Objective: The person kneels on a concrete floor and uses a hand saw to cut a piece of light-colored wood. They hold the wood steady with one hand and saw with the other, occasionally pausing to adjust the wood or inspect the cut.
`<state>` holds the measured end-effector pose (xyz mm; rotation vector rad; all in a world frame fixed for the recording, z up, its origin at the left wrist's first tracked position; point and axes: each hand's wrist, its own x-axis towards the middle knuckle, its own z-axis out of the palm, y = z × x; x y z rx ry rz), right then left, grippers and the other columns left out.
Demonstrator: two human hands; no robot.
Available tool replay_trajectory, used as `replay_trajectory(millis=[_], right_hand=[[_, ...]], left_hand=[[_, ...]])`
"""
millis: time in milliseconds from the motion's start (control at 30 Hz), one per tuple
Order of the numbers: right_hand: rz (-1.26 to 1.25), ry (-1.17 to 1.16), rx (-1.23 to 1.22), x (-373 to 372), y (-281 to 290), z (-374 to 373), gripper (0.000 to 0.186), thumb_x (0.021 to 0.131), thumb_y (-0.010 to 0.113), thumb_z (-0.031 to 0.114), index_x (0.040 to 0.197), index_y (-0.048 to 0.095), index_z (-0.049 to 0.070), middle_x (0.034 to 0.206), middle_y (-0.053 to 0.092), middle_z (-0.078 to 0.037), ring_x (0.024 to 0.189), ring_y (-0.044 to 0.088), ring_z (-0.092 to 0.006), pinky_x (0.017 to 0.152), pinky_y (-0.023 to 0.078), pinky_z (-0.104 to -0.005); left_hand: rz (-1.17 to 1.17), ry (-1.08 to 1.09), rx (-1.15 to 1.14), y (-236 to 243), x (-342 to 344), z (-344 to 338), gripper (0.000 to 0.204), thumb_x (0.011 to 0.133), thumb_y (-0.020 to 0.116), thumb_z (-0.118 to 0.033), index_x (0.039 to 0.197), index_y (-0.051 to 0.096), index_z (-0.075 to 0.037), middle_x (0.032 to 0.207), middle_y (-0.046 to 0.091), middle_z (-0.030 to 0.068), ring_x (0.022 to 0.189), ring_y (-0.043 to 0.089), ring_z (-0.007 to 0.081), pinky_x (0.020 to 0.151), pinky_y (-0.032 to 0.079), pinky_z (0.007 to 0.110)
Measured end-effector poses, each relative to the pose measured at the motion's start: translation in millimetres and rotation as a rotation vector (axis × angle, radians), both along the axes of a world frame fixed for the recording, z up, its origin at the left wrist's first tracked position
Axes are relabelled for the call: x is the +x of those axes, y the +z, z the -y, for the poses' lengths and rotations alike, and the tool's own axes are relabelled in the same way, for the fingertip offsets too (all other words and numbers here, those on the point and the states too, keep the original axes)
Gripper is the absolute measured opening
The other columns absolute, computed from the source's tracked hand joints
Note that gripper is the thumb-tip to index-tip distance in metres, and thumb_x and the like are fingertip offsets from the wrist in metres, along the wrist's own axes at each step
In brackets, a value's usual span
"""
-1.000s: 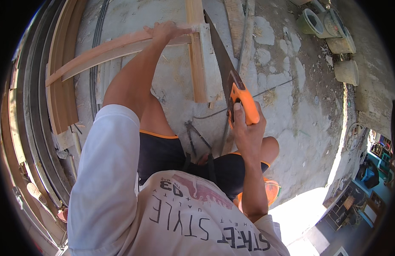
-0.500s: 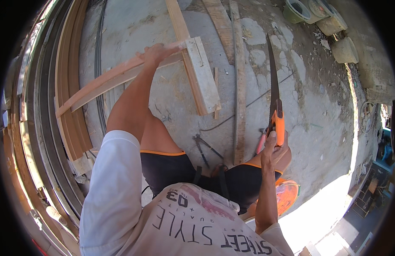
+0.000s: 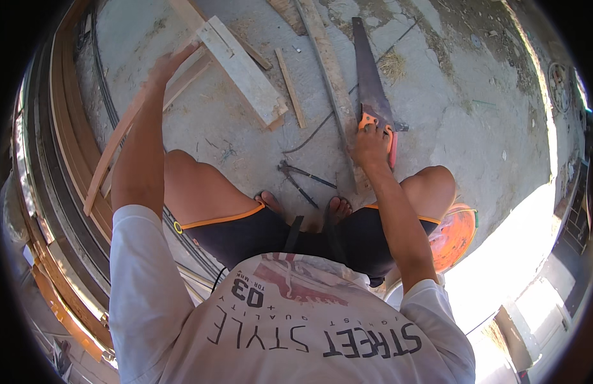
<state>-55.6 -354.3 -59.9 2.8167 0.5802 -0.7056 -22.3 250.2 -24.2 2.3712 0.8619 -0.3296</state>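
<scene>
My left hand (image 3: 160, 72), smeared by motion, grips the long reddish rail of a wooden frame (image 3: 114, 142) at upper left. A pale, weathered end piece (image 3: 244, 72) is joined across the rail's far end. My right hand (image 3: 372, 148) is closed on the orange handle of a handsaw (image 3: 368, 70), whose blade lies flat just right of a long board (image 3: 322, 64). A tool with a red handle (image 3: 392, 153) is partly hidden under the saw. Long-handled black pincers (image 3: 290, 173) lie open between my feet.
Long timbers (image 3: 69, 102) are stacked along the left with dark cables beside them. A thin stick (image 3: 290, 86) lies near the frame. An orange bucket (image 3: 456, 237) stands behind my right knee. A coiled hose (image 3: 559, 83) sits at the far right.
The saw has gone from upright in my right hand to lying flat near the floor. My left hand and the wooden frame have shifted leftward, and the view has turned.
</scene>
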Motion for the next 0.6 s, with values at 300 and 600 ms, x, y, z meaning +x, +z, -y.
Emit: replay_trajectory(millis=[300, 600], right_hand=[[-0.656, 0.128, 0.479, -59, 72, -93, 0.042, 0.09, 0.08, 0.039, 0.103, 0.079, -0.001, 0.115, 0.075, -0.022, 0.11, 0.072, -0.039, 0.094, 0.055, -0.0515], [-0.348, 0.258, 0.85, -151, 172, -88, 0.024, 0.093, 0.071, 0.019, 0.104, 0.074, -0.002, 0.108, 0.071, -0.019, 0.101, 0.069, -0.0351, 0.09, 0.051, -0.0463]], left_hand=[[0.119, -0.068, -0.299, 42, 1, 42, 0.085, 0.101, 0.063, -0.06, 0.153, 0.051, 0.007, 0.155, 0.057, 0.0183, 0.148, 0.049, 0.0281, 0.123, 0.032, 0.037], [0.233, -0.214, -0.329, -10, -14, -29, 0.091, 0.1, 0.056, -0.069, 0.163, 0.042, -0.005, 0.166, 0.045, 0.0165, 0.155, 0.038, 0.0323, 0.129, 0.021, 0.041]])
